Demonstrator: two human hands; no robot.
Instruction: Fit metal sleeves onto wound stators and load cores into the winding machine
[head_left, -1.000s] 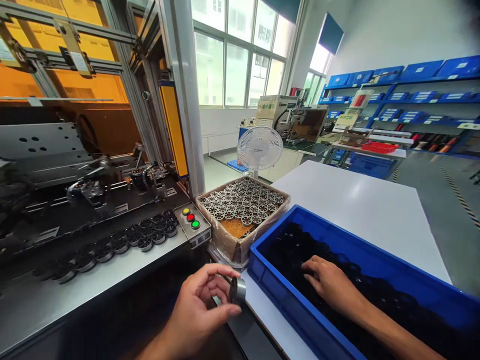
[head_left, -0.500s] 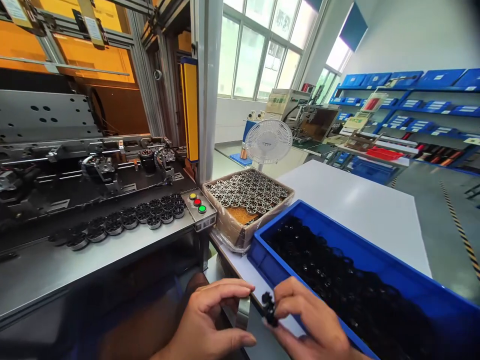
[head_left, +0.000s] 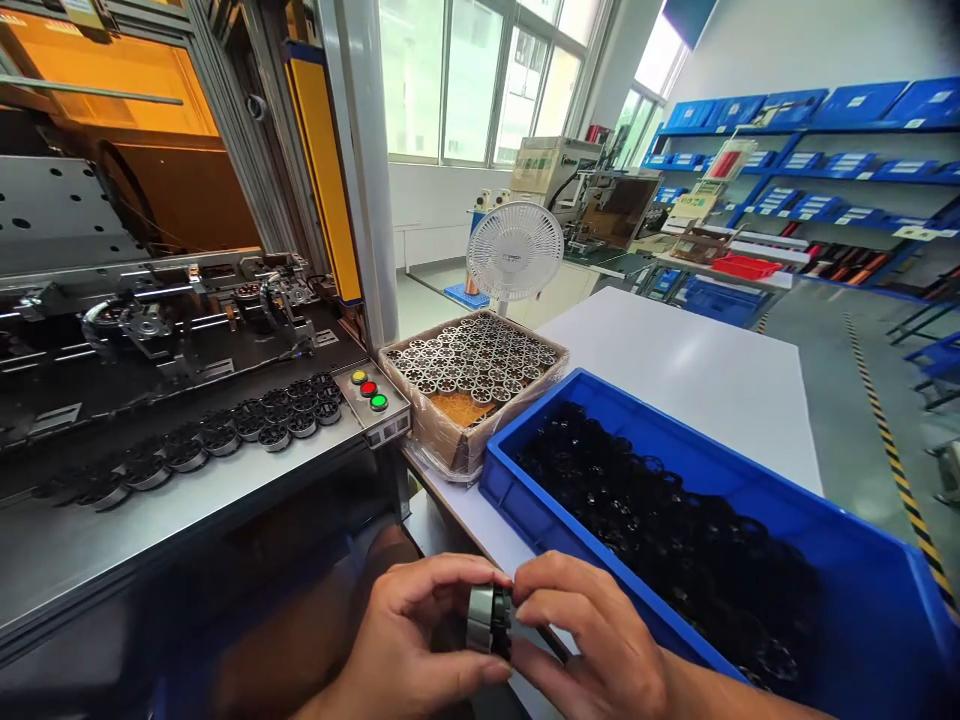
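My left hand [head_left: 412, 632] grips a silver metal ring [head_left: 479, 618] between thumb and fingers, low in the middle of the view. Against the ring's right face sits a black plastic part [head_left: 501, 618], held by the fingertips of my right hand [head_left: 600, 630]. Part and ring touch; whether they are fully seated is hidden by the fingers. To the right, a blue bin [head_left: 720, 465] holds a heap of similar black plastic parts [head_left: 637, 500]. Beyond my hands stands a plastic-wrapped cardboard box [head_left: 442, 455] with rows of metal rings [head_left: 480, 350].
On the steel bench ledge at left stand several silver rings with black parts [head_left: 221, 435]. A panel with yellow, red and green buttons [head_left: 369, 388] is at its end, before a machine [head_left: 150, 320]. A white fan [head_left: 515, 250] stands behind the box on a white table [head_left: 675, 350].
My right hand has brought the black plastic part leftward against the metal ring in my left hand; before, they were apart. The view has turned slightly to the right and down.
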